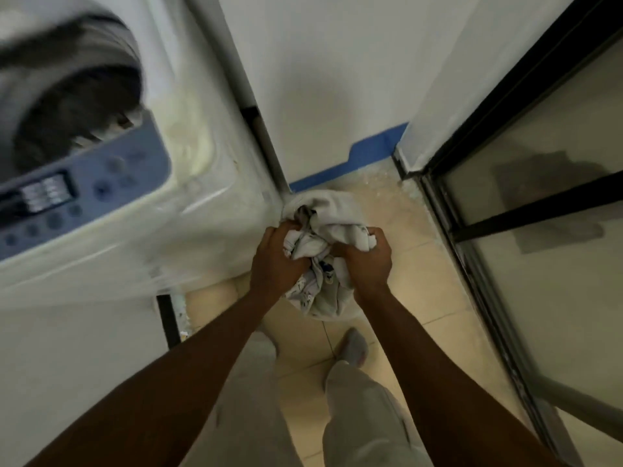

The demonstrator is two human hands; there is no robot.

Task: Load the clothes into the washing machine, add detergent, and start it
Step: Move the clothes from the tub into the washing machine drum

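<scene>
Nearest the camera, two bare forearms are reaching forward and down over pale trouser legs (357,416) and a grey-socked foot (352,345) standing on the beige tiled floor (421,281). Just beyond, both hands are gripping a bundle of clothes (325,241), a crumpled heap of pale cloth with a small printed pattern on some of it. The left hand (274,261) is closing its grip on the left side of the bundle, fingers buried in the folds; the right hand (369,256) is clamping its grip on the right side, knuckles up. The bundle is hanging in front of the person, above the floor, just beside the right front corner of the washing machine (209,183) and outside its drum. Whether it is resting in some container underneath cannot be told. To the left, the white top-loading machine is standing with its tub opening (70,106) uncovered, dark and blurred, with something lying inside. Its blue control panel (91,190) is facing the person. Farther back, a blue skirting strip (367,156) is running along the white wall, and a black-framed glass door (526,210) is standing at the right.
</scene>
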